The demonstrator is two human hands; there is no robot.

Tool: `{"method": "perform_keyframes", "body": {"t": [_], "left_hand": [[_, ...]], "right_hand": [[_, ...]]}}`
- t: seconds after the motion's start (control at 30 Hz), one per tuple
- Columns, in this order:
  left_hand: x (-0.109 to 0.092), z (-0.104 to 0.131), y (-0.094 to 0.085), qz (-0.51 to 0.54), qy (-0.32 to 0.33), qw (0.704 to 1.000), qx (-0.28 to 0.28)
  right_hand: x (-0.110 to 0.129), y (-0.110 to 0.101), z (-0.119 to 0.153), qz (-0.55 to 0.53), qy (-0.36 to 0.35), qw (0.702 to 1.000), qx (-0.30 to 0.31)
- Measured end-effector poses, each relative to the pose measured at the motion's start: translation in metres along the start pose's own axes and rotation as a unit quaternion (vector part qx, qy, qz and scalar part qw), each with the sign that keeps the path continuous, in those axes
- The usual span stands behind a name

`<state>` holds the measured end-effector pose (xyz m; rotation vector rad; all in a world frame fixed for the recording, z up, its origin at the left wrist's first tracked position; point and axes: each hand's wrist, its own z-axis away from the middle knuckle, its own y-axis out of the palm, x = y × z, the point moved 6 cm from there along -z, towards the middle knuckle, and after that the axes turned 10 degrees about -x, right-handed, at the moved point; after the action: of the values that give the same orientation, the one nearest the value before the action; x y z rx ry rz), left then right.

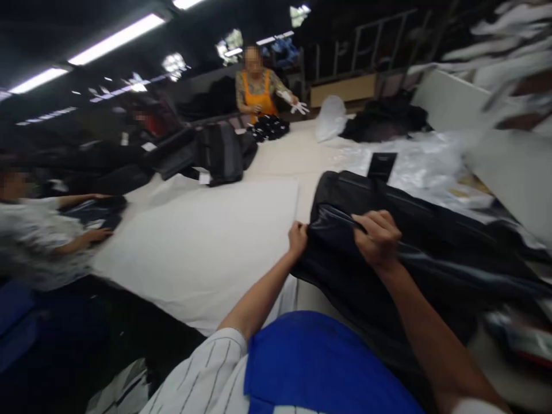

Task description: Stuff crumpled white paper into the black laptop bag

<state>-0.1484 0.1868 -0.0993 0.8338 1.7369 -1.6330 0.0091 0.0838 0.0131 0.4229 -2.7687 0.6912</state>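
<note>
A long black bag (pixel 345 192) lies over the right part of the table in front of me, with a black hang tag (pixel 382 167) standing up behind it. My left hand (pixel 298 238) is closed on the bag's left edge. To the right of it, my right hand (pixel 378 237) grips the rim of a shiny dark fold or opening on the near side. The lower part of the bag hangs toward my blue apron, and my right forearm covers some of it.
White sheeting covers the table (pixel 207 241). Black bags (pixel 219 152) are piled at its far left. Clear plastic bags (pixel 418 164) lie behind my bag. One co-worker in an orange apron (pixel 259 92) stands across the table; another person's sleeve (pixel 38 230) is at left.
</note>
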Motion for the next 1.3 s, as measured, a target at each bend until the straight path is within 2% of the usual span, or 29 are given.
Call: {"method": "perform_keyframes", "body": {"t": [0.07, 0.1, 0.17, 0.23, 0.27, 0.33, 0.43, 0.47, 0.53, 0.6, 0.67, 0.73, 0.8, 0.9, 1.0, 1.13, 1.3], "left_hand": [[0.013, -0.008, 0.018, -0.038, 0.003, 0.999, 0.02], [0.019, -0.006, 0.024, -0.058, 0.008, 0.998, 0.019], [0.026, 0.009, 0.028, -0.094, 0.048, 0.994, 0.007], [0.025, 0.033, 0.031, -0.115, 0.132, 0.984, 0.018], [0.023, 0.046, 0.037, -0.122, 0.186, 0.974, 0.042], [0.021, 0.071, 0.054, -0.133, 0.292, 0.94, 0.12], [0.03, 0.095, 0.083, -0.151, 0.393, 0.878, 0.23], [0.035, 0.099, 0.09, -0.158, 0.409, 0.863, 0.252], [0.047, 0.103, 0.1, -0.168, 0.425, 0.845, 0.278], [0.059, 0.106, 0.106, -0.183, 0.434, 0.834, 0.288], [0.071, 0.109, 0.111, -0.217, 0.442, 0.822, 0.284], [0.084, 0.113, 0.119, -0.26, 0.444, 0.809, 0.284], [0.097, 0.117, 0.129, -0.286, 0.437, 0.799, 0.298], [0.108, 0.117, 0.145, -0.298, 0.436, 0.789, 0.315], [0.108, 0.112, 0.151, -0.292, 0.441, 0.787, 0.318], [0.105, 0.115, 0.139, -0.281, 0.437, 0.79, 0.325], [0.111, 0.121, 0.124, -0.257, 0.412, 0.817, 0.312]], "right_hand": [[-0.025, -0.002, 0.022, 0.032, 0.024, 0.999, 0.02], [-0.036, 0.006, 0.03, 0.03, 0.034, 0.998, 0.037], [-0.057, 0.029, 0.04, 0.013, 0.074, 0.996, 0.051], [-0.07, 0.051, 0.046, 0.001, 0.109, 0.993, 0.049], [-0.072, 0.057, 0.049, -0.003, 0.118, 0.992, 0.042], [-0.068, 0.056, 0.061, -0.006, 0.106, 0.994, 0.014], [-0.053, 0.033, 0.097, -0.018, 0.035, 0.999, -0.011], [-0.05, 0.025, 0.115, -0.018, 0.01, 1.0, 0.009], [-0.052, 0.012, 0.158, 0.005, -0.008, 0.995, 0.1], [-0.067, 0.002, 0.207, 0.064, 0.022, 0.973, 0.221], [-0.086, -0.009, 0.255, 0.137, 0.087, 0.935, 0.314], [-0.097, -0.019, 0.292, 0.182, 0.134, 0.902, 0.367], [-0.1, -0.022, 0.313, 0.199, 0.151, 0.888, 0.386], [-0.1, -0.018, 0.319, 0.209, 0.148, 0.888, 0.381], [-0.104, -0.012, 0.311, 0.21, 0.138, 0.894, 0.37], [-0.107, -0.008, 0.308, 0.201, 0.133, 0.902, 0.358], [-0.112, -0.001, 0.313, 0.187, 0.149, 0.92, 0.311]]}}
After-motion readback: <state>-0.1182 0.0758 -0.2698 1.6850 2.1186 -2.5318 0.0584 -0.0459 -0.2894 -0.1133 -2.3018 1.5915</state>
